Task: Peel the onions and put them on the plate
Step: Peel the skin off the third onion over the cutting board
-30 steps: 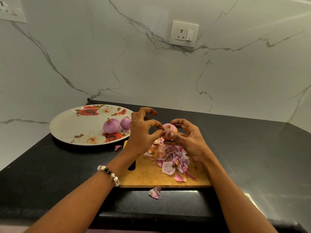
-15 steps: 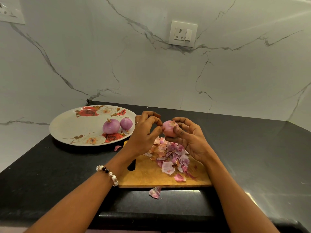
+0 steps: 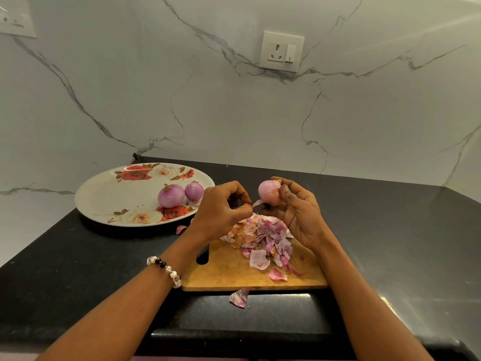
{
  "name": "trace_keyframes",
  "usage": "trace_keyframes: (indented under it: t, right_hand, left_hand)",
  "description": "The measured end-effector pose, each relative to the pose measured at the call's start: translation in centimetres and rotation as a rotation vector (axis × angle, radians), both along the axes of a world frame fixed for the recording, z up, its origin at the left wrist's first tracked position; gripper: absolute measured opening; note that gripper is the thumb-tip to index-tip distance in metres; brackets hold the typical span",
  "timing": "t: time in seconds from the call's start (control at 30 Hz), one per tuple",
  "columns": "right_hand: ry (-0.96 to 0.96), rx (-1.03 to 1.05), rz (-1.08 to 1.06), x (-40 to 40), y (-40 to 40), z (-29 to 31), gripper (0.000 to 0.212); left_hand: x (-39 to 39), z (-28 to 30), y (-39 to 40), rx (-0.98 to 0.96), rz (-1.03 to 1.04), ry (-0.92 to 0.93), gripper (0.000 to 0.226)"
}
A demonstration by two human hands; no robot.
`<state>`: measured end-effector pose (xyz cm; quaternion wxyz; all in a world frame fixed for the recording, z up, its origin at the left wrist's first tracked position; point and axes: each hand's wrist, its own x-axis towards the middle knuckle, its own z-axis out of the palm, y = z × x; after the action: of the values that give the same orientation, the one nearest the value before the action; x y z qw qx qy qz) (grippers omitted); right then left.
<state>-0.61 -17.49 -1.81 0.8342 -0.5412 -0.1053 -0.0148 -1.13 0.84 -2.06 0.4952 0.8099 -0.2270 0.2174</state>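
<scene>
Pink onion (image 3: 268, 192), right hand (image 3: 299, 212), no writing

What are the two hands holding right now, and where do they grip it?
The right hand holds an onion by its right side and underside. The left hand pinches the free end of a strip of skin coming off that onion.

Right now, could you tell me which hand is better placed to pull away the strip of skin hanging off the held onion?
Left. The left hand already pinches the strip of skin, while the right hand grips the onion.
</scene>
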Motion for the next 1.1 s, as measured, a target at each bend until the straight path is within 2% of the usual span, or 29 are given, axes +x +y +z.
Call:
trace_keyframes:
  t: [0.2,0.33,0.57,0.73,0.87,1.0,1.1]
  right_hand:
    - [-0.002,-0.006,-0.008,0.1,0.0,0.1,0.024]
    - [0.016,0.01,-0.001,0.0,0.0,0.0,0.025]
    - [0.009,0.053,0.026,-0.4,0.0,0.4,0.027]
    - [-0.022,0.085,0.069,-0.4,-0.1,0.3,0.03]
    - [-0.034,0.214,0.053,-0.2,-0.7,0.5,0.035]
    - [-0.093,0.118,0.01,0.1,-0.9,0.3,0.034]
    - [-0.115,-0.016,-0.006,0.0,-0.5,0.2,0.032]
  left_hand:
    - [0.0,0.1,0.0,0.057,-0.034,-0.006,0.016]
    - [-0.1,0.2,0.1,0.029,-0.101,-0.001,0.025]
    - [0.3,0.0,0.1,0.014,-0.134,0.002,0.021]
    - [0.9,-0.4,0.0,0.044,0.013,-0.021,0.018]
    - [1.1,-0.3,0.5,0.044,0.121,-0.013,0.02]
    - [0.7,-0.4,0.3,0.066,0.1,-0.081,0.019]
    - [0.7,-0.7,-0.2,0.101,0.068,-0.096,0.039]
